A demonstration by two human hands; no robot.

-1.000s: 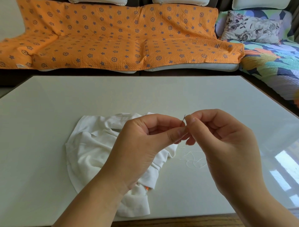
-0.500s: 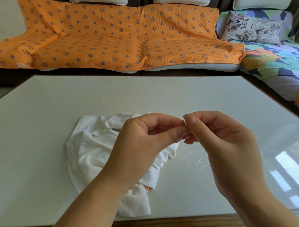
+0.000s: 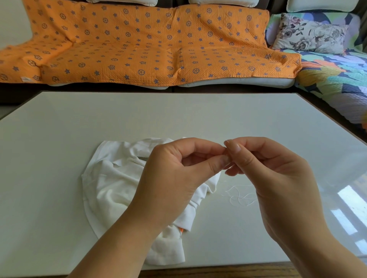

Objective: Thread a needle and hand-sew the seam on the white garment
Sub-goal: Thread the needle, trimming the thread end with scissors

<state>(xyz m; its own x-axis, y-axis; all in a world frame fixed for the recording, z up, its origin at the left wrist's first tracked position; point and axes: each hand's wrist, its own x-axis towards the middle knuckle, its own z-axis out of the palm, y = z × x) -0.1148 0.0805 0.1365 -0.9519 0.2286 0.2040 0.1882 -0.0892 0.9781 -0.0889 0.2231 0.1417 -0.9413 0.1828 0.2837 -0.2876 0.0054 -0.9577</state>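
My left hand, right hand pinch tip to tip; what's pinched hidden, cannot tell. Thread limp, feather-light, loose on surface beside soft garment; I'd pinch near end.

A pale worktop stands before a sofa draped in an orange quilted throw (blue stars and wheels all over it). White cushions show above the throw. To the right lie a floral pillow and a multicoloured quilt. Bright window reflections sit on the worktop's right side.
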